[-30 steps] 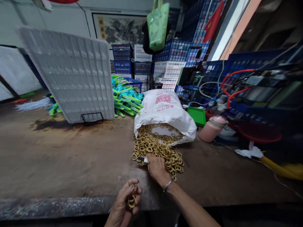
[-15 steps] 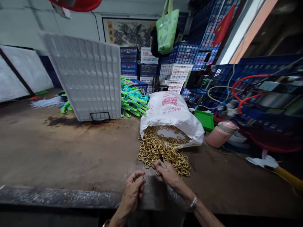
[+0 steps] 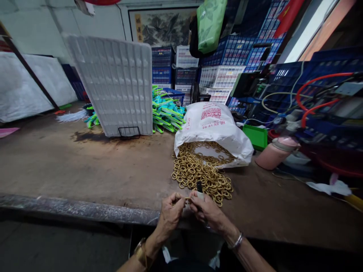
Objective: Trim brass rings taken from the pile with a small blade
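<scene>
My left hand [image 3: 170, 213] and my right hand [image 3: 207, 211] meet at the table's near edge, fingers pinched together over a gold ring [image 3: 185, 199] between them. The right hand also grips a small tool with a white and black tip [image 3: 199, 189] that sticks up from its fingers. Just beyond the hands lies a heap of gold rings [image 3: 202, 173], spilling from the mouth of a white plastic sack [image 3: 214, 126] with red print.
A white moulded tray [image 3: 117, 83] stands upright on a wire stand, with green and blue clips [image 3: 167, 113] behind it. A pink bottle [image 3: 276, 153] and a green tray [image 3: 256, 136] lie right of the sack. Stacked blue and white crates [image 3: 210, 68] and hoses fill the back and right.
My right hand drew back from the ring heap toward me with the tool. My left hand rose to meet it, and both now pinch one ring. The view shifted left.
</scene>
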Tool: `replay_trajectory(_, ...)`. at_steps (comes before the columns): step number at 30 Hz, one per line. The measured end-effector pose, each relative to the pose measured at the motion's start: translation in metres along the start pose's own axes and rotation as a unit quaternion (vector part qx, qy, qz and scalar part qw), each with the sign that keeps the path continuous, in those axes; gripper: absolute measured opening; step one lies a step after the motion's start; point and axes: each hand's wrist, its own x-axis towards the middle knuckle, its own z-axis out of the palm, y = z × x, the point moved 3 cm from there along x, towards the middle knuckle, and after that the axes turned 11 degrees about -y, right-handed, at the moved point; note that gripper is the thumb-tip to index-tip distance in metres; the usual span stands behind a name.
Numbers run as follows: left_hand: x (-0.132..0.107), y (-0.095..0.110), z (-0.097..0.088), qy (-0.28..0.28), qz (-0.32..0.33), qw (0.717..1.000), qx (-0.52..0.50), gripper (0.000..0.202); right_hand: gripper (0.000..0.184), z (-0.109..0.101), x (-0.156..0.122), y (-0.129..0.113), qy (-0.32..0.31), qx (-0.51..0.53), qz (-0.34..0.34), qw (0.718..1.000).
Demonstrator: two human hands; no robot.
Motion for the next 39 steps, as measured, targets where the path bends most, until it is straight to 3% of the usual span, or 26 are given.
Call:
replay_trajectory(5,-0.008,0.007,0.002,-0.005,0.064,0.996,0.065,0.02,0.031,0.001,0.001,-0.004,0.092,-0.183,-0.044,0.978)
replay_trajectory(8,-0.013,0.004,0.002,-0.019,0.002,1.0,0.02,0.024,0.026,0.004,-0.001,-0.008,0.116,-0.243,-0.066,0.961)
replay_trajectory(12,-0.022,-0.002,0.008,-0.077,-0.099,0.989,-0.075,0.029,0.023,0.007,-0.005,-0.009,0.135,-0.265,-0.07,0.952)
replay_trajectory(18,-0.028,-0.008,0.011,-0.078,-0.072,0.989,-0.103,0.032,0.027,0.005,-0.004,-0.002,0.123,-0.256,-0.067,0.957)
replay_trajectory(22,-0.029,-0.01,0.01,-0.056,-0.063,0.991,-0.101,0.032,0.026,-0.004,-0.01,0.008,0.194,-0.374,-0.072,0.904)
replay_trajectory(25,-0.029,-0.008,0.01,-0.041,-0.063,0.993,-0.087,0.033,0.013,0.0,-0.015,0.018,0.136,-0.464,-0.066,0.873)
replay_trajectory(29,-0.027,-0.005,0.013,-0.029,-0.053,0.997,-0.055,0.034,0.032,0.004,-0.02,0.023,0.096,-0.539,-0.038,0.836)
replay_trajectory(32,-0.025,-0.004,0.013,-0.025,-0.032,0.999,-0.027,0.033,0.035,0.003,-0.02,0.023,0.093,-0.576,-0.022,0.812)
replay_trajectory(36,-0.031,0.0,0.012,-0.049,-0.031,0.998,0.007,0.03,0.03,-0.005,-0.021,0.026,0.11,-0.614,-0.021,0.782)
replay_trajectory(39,-0.045,-0.005,0.017,-0.107,-0.074,0.991,-0.003,0.026,0.024,-0.021,-0.025,0.029,0.177,-0.624,0.012,0.761)
